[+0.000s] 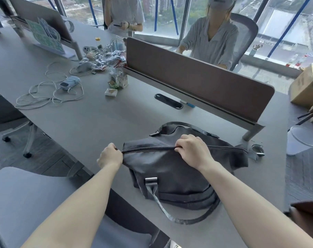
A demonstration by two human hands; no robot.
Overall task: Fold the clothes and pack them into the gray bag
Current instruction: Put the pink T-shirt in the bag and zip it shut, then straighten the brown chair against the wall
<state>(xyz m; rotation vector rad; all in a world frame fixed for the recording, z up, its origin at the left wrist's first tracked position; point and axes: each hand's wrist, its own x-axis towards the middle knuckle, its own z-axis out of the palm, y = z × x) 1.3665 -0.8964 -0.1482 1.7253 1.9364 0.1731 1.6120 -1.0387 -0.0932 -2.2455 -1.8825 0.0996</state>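
The gray bag (171,169) lies on the gray desk (91,122), its top zipper (148,148) running left to right and closed along the stretch between my hands. My left hand (110,156) grips the bag's left end at the start of the zipper. My right hand (193,149) pinches at the zipper line near the middle of the bag, fingers curled over it. A carry strap (171,214) loops toward me off the bag's front. No clothes are visible outside the bag.
A brown divider panel (197,77) stands behind the bag. Cables, wrappers and snack packets (105,61) clutter the far left. A clear plastic cup (302,140) and cardboard box (308,85) sit at right. Two people sit across. A gray chair (26,197) is at near left.
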